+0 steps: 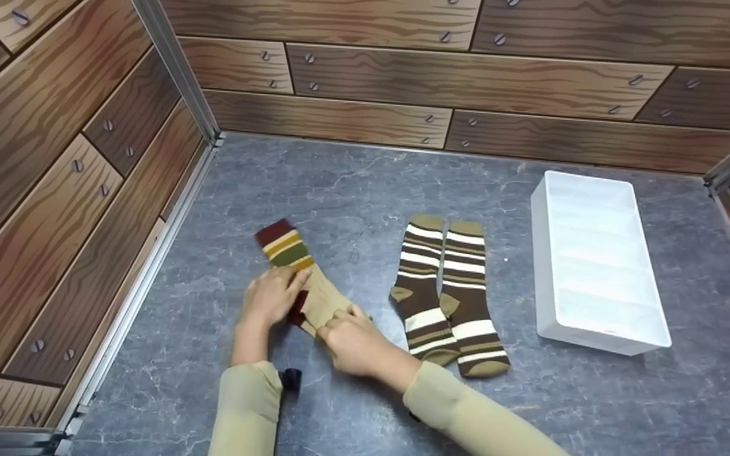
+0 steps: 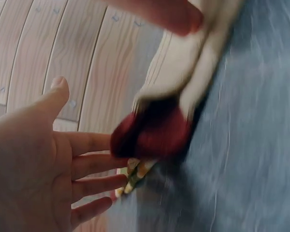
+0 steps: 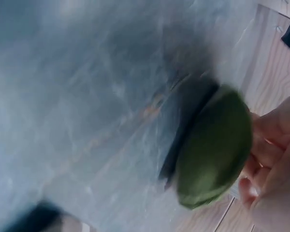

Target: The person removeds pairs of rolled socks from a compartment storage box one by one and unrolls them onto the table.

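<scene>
A tan sock with a maroon heel and a maroon, yellow and green striped cuff lies slantwise at the left of the floor. My left hand is by the cuff end; in the left wrist view its fingers are straight, touching or close to the maroon heel. At the other end my right hand pinches the sock near its green toe. Whether one sock or two stacked lie here, I cannot tell. To the right, two brown socks with white and tan stripes lie side by side.
A white box with several compartments stands on the right. Wood-patterned panels close off the back and the left side. Grey marbled surface lies under everything.
</scene>
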`<move>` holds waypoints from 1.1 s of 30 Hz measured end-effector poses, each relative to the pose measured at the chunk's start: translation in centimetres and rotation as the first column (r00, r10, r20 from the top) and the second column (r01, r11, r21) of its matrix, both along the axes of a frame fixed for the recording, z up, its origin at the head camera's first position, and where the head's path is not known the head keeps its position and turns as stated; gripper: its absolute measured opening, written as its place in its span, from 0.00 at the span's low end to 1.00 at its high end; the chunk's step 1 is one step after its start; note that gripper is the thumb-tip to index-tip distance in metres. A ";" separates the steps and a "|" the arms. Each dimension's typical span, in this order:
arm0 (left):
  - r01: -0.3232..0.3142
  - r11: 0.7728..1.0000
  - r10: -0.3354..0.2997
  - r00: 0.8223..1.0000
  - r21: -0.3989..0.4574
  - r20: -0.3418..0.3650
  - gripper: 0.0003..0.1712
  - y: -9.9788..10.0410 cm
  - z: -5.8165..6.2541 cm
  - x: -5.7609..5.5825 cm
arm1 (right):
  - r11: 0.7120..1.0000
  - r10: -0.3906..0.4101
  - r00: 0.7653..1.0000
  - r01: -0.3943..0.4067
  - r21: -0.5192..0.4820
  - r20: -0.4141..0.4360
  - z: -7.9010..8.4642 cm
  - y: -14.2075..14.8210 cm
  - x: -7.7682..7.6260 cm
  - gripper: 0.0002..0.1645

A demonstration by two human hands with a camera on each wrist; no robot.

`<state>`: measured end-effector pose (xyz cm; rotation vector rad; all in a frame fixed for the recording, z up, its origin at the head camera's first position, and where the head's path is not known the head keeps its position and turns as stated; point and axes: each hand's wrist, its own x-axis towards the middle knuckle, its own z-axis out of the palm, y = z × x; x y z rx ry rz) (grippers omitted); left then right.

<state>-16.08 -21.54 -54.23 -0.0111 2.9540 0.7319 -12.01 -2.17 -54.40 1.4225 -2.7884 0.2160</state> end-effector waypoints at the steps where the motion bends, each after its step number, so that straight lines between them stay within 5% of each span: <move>1: 0.012 1.000 -0.012 1.000 0.006 0.002 0.36 0.3 0.0 -0.2 | 1.000 0.012 1.000 -0.012 -0.010 0.008 -0.1 0.0 0.1 0.08; 10: 0.080 0.996 -0.081 0.995 0.025 0.061 0.38 2.1 -0.2 -1.6 | 0.989 0.102 0.981 -0.083 -0.122 0.163 -1.3 0.6 0.3 0.22; 33: 0.160 0.957 -0.178 0.982 0.243 0.057 0.36 5.0 -1.0 -3.4 | 0.988 0.007 0.989 0.016 -0.153 0.146 -2.1 2.1 0.6 0.26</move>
